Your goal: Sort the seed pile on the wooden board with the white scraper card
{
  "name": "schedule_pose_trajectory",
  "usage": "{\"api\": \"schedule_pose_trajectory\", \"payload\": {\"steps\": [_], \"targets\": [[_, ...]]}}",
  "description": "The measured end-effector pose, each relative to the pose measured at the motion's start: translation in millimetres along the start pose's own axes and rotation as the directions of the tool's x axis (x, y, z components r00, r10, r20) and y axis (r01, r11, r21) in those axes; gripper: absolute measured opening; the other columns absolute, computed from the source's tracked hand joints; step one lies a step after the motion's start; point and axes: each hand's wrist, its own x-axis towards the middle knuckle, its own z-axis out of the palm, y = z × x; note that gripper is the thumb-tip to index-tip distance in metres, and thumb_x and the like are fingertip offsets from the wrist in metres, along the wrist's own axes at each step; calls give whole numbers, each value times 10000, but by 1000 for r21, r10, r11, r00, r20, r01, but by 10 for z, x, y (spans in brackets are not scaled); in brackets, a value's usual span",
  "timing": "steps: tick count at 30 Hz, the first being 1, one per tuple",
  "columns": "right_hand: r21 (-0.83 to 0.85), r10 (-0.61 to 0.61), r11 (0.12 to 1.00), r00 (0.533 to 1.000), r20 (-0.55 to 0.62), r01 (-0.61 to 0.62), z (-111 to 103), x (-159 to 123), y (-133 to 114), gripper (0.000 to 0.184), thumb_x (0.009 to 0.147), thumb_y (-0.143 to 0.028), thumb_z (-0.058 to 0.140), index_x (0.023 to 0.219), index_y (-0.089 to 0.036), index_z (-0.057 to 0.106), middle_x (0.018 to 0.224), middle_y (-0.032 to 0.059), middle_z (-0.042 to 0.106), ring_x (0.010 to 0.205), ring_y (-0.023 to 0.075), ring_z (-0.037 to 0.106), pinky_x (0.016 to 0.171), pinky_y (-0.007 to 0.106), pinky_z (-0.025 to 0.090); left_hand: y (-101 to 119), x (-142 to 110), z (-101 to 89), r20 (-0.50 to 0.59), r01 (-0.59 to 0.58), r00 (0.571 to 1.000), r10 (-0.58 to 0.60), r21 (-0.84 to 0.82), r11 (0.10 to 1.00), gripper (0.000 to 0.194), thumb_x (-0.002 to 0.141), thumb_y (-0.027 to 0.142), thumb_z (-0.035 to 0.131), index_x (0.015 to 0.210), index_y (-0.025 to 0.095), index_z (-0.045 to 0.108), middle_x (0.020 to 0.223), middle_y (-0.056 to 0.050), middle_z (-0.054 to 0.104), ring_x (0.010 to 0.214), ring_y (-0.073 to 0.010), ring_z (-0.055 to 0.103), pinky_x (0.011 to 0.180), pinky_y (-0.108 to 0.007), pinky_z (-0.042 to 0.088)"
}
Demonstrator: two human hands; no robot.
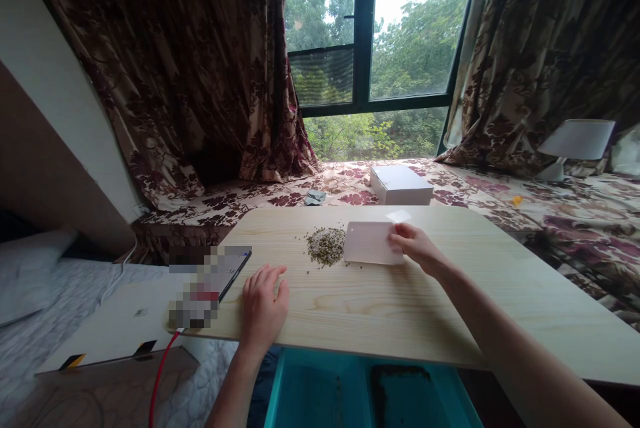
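Note:
My right hand (415,247) grips the right end of a flat, pale white plastic board (371,243), its thumb and fingers closed on the edge. The board's left edge touches or nearly touches a heap of small dark-green and white grains (325,245) on the wooden table (360,315). A few grains lie scattered around the heap. My left hand (265,296) rests on the tabletop with fingers stretched out, holding nothing. It lies just right of a tablet-like device (235,275), partly pixelated.
A turquoise two-part bin (300,388) stands below the table's front edge. A red cable (161,375) runs down from the device. Behind the table are a white box (404,185) and a grey cloth (315,197). A small white piece (399,215) lies behind the board.

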Motion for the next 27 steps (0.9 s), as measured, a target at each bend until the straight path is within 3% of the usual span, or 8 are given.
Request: {"api": "schedule_pose_trajectory", "payload": {"steps": [16, 27], "targets": [[-38, 39, 999, 991, 124, -34, -79, -80, -103, 165, 610, -228, 650, 762, -167, 629, 724, 19, 645, 628, 125, 570, 579, 256, 446, 0, -1, -4, -8, -3, 1000, 3, -13, 1000, 234, 815, 230, 460, 971, 211, 634, 1065, -59, 672, 1118, -254, 532, 1003, -444, 380], [-99, 73, 994, 954, 290, -46, 76, -92, -129, 211, 608, -307, 659, 762, -173, 606, 757, 9, 603, 675, 127, 527, 583, 248, 376, 6, 2, -3, -2, -9, 1000, 9, 5, 1000, 232, 813, 228, 464, 967, 206, 635, 1054, -63, 675, 1103, -254, 540, 991, -448, 391]]}}
